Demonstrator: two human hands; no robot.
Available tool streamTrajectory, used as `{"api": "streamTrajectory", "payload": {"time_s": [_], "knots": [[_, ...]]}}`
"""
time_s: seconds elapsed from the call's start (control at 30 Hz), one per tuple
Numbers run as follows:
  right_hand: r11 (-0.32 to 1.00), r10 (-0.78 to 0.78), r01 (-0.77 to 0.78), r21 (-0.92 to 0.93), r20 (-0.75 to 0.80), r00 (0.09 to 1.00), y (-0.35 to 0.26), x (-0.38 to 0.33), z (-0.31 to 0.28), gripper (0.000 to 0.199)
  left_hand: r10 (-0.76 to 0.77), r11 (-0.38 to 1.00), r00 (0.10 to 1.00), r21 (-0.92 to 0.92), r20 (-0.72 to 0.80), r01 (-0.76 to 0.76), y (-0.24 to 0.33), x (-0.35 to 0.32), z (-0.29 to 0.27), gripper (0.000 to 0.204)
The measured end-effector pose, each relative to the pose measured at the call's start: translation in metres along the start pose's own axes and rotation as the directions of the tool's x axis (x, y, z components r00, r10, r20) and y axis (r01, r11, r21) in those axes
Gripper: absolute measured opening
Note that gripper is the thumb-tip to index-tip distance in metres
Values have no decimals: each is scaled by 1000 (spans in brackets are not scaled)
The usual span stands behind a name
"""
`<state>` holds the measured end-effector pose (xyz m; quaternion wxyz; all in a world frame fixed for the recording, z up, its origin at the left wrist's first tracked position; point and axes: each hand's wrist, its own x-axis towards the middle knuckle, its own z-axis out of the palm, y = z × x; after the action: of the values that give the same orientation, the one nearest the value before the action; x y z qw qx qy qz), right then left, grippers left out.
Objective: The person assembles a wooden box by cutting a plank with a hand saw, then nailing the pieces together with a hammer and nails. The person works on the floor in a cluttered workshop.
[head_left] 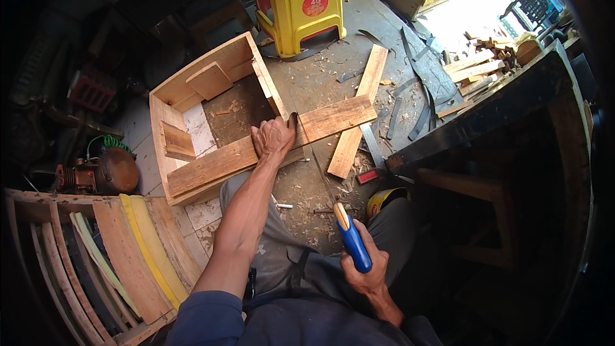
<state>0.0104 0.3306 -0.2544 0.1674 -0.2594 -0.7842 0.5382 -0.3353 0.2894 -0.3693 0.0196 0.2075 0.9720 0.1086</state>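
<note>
the left hand (274, 138) is bent over the long flat brown wooden plank (218, 163), fingers curled down on it and thumb stretched along the right side, close to the blade. the right hand (368, 259), nearer and to the right, is closed around the blue and cream handle of a thin-bladed handsaw (353, 243). the blade slants away to the far left, seen almost edge-on, and meets the plank just right of the left thumb; how deep it sits cannot be told.

the plank lies along the near side of a pale rectangular wooden frame (176, 83), its right end reaching past the frame's corner and over a second flat brown board (346, 154) set crosswise. between the plank's near edge and the knees, a patch of shaving-strewn grey floor (295, 186) gives the saw its room.

right of that patch stand a small red box (368, 176) and a yellow round tin (384, 198), near the right knee. a dark long-edged bench (487, 112) bounds the right side, a yellow plastic stool (301, 16) the far side, and a wooden rack of curved slats (138, 250) the near left.
</note>
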Motion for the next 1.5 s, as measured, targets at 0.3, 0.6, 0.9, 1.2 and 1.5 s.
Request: {"api": "streamTrajectory", "payload": {"time_s": [0.3, 0.6, 0.9, 1.2, 1.5], "knots": [[997, -15, 13, -78, -24, 1000, 2, 86, 44, 64, 84, 996, 992, -8, -98, -85, -16, -1, 21, 52], [998, -10, 11, -63, 12, 1000, -23, -38, -17, 70, 1, 1000, 997, 0, -83, -1, -10, 1, 11, 52], [998, -58, 60, 18, -84, 995, -14, 39, 32, 64, 8, 999, 992, -47, -128, -14, -13, 5, 22, 48], [999, 40, -40, 11, -48, 998, -6, 92, 56, 65, 38, 999, 995, 9, -90, -37, -9, 9, 16, 53], [992, -78, 73, -103, -45, 996, -8, -48, -6, 65, 31, 999, 992, -4, -118, -32, -13, 3, 18, 56]]}}
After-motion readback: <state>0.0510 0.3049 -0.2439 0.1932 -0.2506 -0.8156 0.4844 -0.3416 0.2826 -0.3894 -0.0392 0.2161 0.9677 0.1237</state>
